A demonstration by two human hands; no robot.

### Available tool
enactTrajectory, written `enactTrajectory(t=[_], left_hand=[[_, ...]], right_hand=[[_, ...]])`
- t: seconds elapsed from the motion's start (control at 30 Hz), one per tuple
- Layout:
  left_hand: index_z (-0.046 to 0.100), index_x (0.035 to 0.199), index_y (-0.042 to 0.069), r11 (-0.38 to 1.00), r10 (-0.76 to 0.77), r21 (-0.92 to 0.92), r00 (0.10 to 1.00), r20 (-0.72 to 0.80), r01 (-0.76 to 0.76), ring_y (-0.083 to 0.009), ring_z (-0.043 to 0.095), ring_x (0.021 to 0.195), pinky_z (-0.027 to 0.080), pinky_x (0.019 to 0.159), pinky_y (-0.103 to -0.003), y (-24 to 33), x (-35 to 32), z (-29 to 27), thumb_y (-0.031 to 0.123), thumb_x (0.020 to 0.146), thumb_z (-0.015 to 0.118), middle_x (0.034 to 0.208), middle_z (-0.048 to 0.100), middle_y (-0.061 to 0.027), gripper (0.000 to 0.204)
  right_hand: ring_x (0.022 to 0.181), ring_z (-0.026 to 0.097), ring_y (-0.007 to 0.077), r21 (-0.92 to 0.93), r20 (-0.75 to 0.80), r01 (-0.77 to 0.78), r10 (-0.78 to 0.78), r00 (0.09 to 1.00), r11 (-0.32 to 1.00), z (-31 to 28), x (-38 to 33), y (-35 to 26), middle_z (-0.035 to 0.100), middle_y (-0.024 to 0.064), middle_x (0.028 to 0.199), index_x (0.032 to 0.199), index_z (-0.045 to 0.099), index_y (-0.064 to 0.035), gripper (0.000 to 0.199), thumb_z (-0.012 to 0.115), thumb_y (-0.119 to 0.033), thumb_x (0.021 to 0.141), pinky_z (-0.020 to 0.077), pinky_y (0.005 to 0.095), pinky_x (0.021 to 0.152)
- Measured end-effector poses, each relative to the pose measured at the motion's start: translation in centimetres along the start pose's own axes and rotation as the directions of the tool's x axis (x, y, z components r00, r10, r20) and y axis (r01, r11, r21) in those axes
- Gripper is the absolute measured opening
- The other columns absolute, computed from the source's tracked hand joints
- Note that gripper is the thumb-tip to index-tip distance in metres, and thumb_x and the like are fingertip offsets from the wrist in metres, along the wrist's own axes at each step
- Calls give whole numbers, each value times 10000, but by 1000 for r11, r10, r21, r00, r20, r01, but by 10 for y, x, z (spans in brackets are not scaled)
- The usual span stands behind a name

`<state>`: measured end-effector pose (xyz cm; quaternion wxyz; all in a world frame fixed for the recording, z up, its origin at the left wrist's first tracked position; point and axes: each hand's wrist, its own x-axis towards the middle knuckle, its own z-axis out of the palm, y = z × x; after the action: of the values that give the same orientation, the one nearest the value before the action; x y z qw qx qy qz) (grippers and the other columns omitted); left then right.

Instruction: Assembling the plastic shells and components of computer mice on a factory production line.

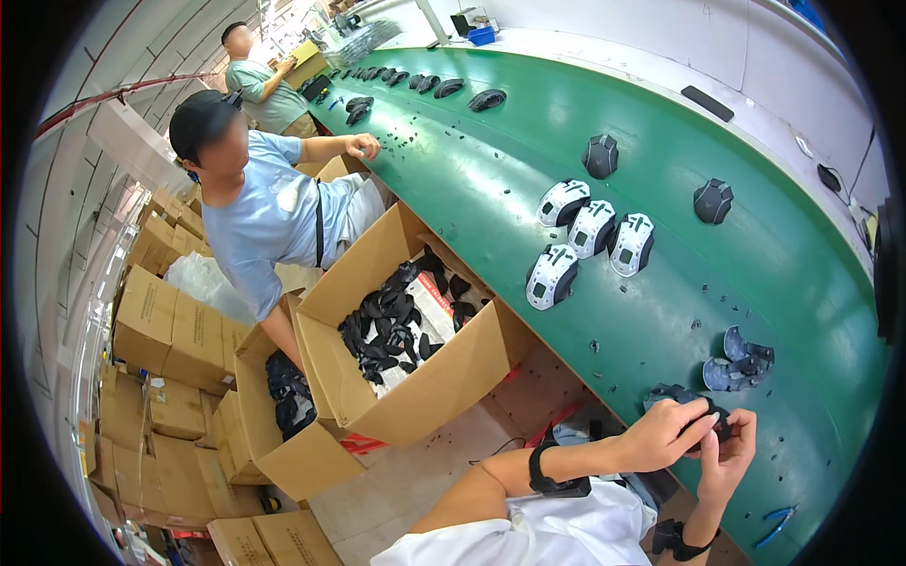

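Both my hands work close together over the near right part of the green table. My left hand (668, 434) pinches a small black mouse shell piece (721, 424). The fingers of my right hand (731, 456) are closed on the same piece from the other side, hiding most of it. Right behind my left hand lies a dark mouse shell (668, 393), partly covered by the fingers. Beyond my hands are curved grey-blue mouse shells (731, 371). White-topped mouse bodies (592, 229) stand grouped farther off, with a black mouse (600, 157) behind them.
Blue-handled pliers (777, 525) lie on the green table (444, 151) right of my hands. Tiny black bits are scattered across it. An open carton (444, 401) of black parts stands at its left edge. A person in light blue (274, 198) reaches into another carton (300, 462).
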<state>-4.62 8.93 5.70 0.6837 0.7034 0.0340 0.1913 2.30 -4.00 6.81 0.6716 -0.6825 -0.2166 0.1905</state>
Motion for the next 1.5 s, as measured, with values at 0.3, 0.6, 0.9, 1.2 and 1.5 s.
enactTrajectory(t=[0.3, 0.6, 0.9, 1.2, 1.5], left_hand=[[486, 825, 10, 914, 291, 313, 955, -62, -258, -327, 533, 548, 399, 499, -354, -33, -10, 12, 163, 944, 500, 637, 497, -152, 194], [474, 758, -19, 954, 279, 173, 936, -215, -245, -306, 471, 522, 358, 488, -357, -11, -12, 18, 141, 943, 503, 611, 457, -132, 246], [499, 759, -6, 994, 90, -59, 993, -82, -95, -290, 472, 472, 360, 462, -341, -7, -1, 15, 130, 931, 517, 565, 481, -129, 220], [541, 760, -13, 964, 207, 217, 948, -242, -155, -282, 490, 502, 378, 466, -352, 6, -11, 24, 118, 919, 555, 608, 497, -129, 207], [535, 732, 39, 915, -236, -369, 958, -162, 163, -58, 382, 520, 295, 473, -229, 11, 1, 0, 219, 996, 487, 593, 455, 23, 323]], right_hand=[[615, 374, 89, -367, 233, 323, -250, 940, 872, -17, -7, 18, 412, 4, 693, 781, 462, -1, 210, 486, -126, 948, 291, 251, 541], [589, 296, 63, -216, 86, 269, -256, 963, 939, 1, -7, 18, 326, -9, 633, 698, 362, -28, 316, 435, -134, 987, 232, 260, 511], [629, 322, 44, -75, 89, 191, -184, 979, 979, -1, -6, 3, 368, -46, 667, 726, 438, -32, 274, 500, -145, 968, 258, 225, 546], [591, 336, 59, -260, -40, 168, -185, 982, 951, 2, -22, -13, 404, -11, 658, 755, 478, 3, 236, 547, -136, 933, 260, 247, 515], [549, 543, 233, -361, 74, 291, -284, 956, 886, 24, 11, -40, 575, 101, 626, 715, 558, 11, 118, 589, -33, 821, 410, 312, 531]])
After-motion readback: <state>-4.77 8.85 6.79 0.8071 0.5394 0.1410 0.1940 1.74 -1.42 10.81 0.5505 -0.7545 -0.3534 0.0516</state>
